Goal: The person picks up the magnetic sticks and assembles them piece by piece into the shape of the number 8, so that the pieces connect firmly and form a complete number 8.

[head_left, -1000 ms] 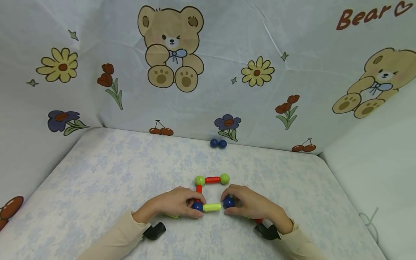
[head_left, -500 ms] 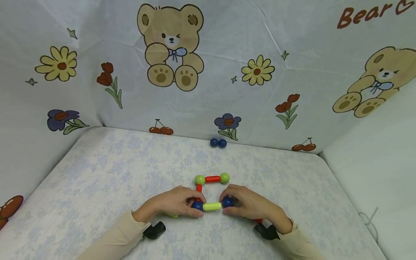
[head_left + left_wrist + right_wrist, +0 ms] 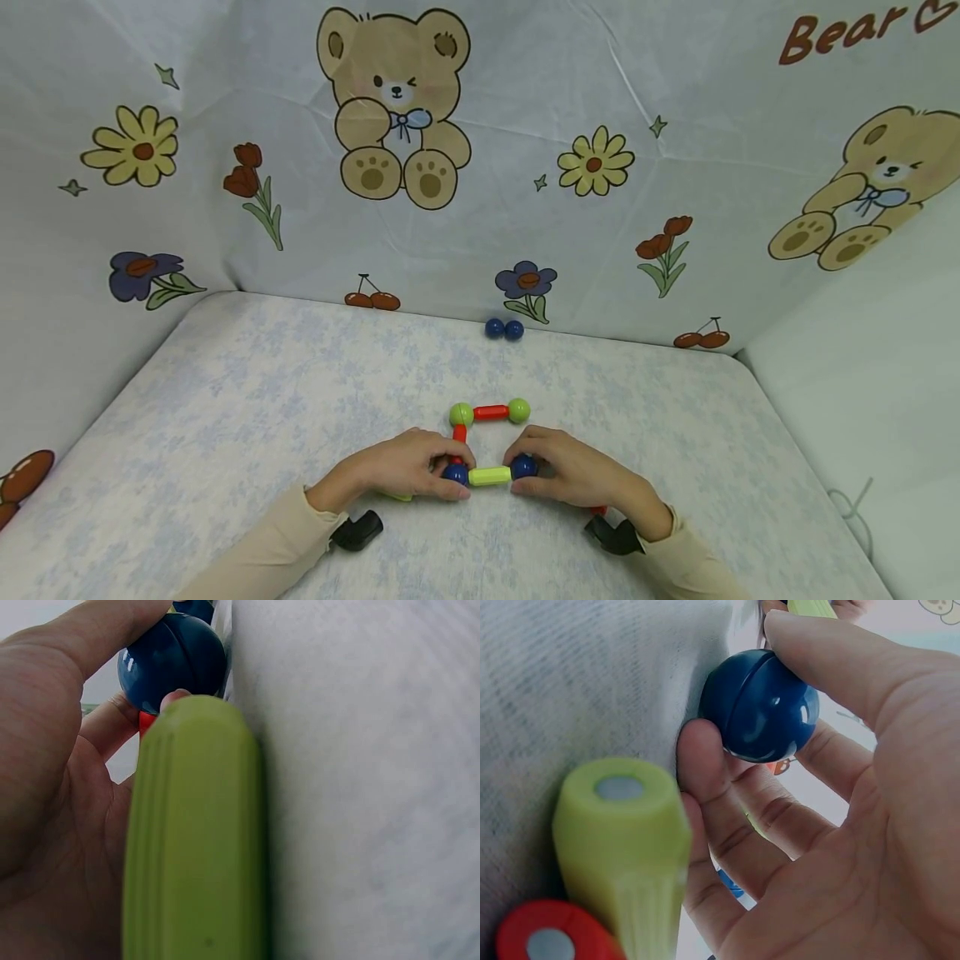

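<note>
My left hand (image 3: 405, 465) pinches a blue ball (image 3: 455, 475) between thumb and fingers. A red magnetic stick (image 3: 458, 435) runs from that ball back to a green ball (image 3: 461, 414). To its right lies a yellow-green magnetic stick (image 3: 489, 476), spanning to a second blue ball (image 3: 524, 467). My right hand (image 3: 581, 468) grips this second ball, thumb on one side and fingertips on the other, as the right wrist view shows. Another red stick (image 3: 491, 412) joins the green ball to a further green ball (image 3: 519, 410) at the back right.
A loose yellow-green stick (image 3: 195, 832) lies beside the left palm. By the right palm are another yellow-green stick (image 3: 622, 847) and a red stick (image 3: 551, 934). Two blue balls (image 3: 504, 329) sit at the table's back edge, against the bear-print cloth (image 3: 300, 233).
My right hand has moved slightly left, bringing its blue ball up to the right end of the yellow-green stick. The left hand has stayed in place on its ball.
</note>
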{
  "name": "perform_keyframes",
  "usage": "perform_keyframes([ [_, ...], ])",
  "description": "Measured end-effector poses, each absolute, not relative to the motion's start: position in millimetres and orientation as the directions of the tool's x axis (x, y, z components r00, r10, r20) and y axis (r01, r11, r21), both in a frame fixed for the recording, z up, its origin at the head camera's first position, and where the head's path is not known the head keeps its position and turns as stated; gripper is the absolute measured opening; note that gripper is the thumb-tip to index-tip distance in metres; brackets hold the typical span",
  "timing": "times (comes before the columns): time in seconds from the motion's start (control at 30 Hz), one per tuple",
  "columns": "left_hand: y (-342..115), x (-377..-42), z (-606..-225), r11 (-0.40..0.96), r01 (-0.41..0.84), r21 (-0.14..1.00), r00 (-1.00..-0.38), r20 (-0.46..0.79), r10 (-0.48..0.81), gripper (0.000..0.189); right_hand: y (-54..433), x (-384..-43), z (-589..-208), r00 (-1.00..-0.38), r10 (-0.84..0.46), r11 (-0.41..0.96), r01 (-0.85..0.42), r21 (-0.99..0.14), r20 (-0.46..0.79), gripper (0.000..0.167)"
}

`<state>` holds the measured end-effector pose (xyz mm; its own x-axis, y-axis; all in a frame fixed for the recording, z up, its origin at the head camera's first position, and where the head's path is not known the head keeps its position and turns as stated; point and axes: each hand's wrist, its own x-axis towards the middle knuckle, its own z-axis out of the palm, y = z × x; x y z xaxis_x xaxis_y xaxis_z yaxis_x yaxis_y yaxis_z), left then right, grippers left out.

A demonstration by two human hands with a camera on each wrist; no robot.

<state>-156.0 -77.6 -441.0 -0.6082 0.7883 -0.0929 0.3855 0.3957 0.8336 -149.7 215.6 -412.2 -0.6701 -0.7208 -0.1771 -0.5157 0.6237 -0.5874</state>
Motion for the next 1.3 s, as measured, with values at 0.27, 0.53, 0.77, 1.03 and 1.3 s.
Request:
perform_keyframes([
  [0.27, -77.7, -155.4, -439.5, 0.396, 0.385, 0.834, -0.609, -0.093, 0.787, 0.024, 215.5, -150.1, -413.8, -0.668, -0.725, 0.618, -0.522, -0.588, -0.168, 0.026],
  [0.53, -77.4, -155.0, -439.5, 0.389, 0.389, 0.835, -0.61, -0.083, 0.788, 0.023, 215.2, -149.9, -414.8, -0.673, -0.722, 0.617, -0.518, -0.592, -0.164, 0.026],
  [0.77, -76.9, -155.8, -440.3, 0.396, 0.394, 0.829, -0.609, -0.086, 0.788, 0.023, 214.8, -147.7, -416.0, -0.678, -0.717, 0.623, -0.516, -0.588, -0.164, 0.027],
  [1.03, -77.0, -156.3, -440.7, 0.397, 0.397, 0.828, -0.615, -0.081, 0.784, 0.022, 214.2, -149.0, -414.7, -0.669, -0.727, 0.606, -0.519, -0.602, -0.155, 0.027],
  [1.3, -77.0, -154.8, -439.7, 0.383, 0.395, 0.835, -0.606, -0.076, 0.791, 0.024, 212.4, -147.9, -414.2, -0.674, -0.719, 0.617, -0.503, -0.604, -0.173, 0.027],
])
